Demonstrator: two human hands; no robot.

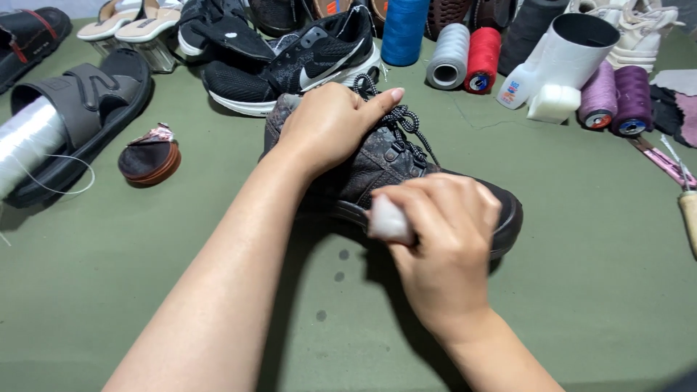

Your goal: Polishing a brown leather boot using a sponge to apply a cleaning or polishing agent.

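Hands work on a dark shoe point(377, 163) in the middle of the green table point(595, 290), the left hand point(330, 123) wrapped over its far heel end and the right hand point(443, 239) pinching a small white block point(387, 220) against its near side.

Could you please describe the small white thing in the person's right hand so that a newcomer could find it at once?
Start at the dark lace-up shoe lying mid-table on the green cloth. The left hand steadies its heel end, and the right hand pinches a small white block against its side, the only white thing on the shoe.
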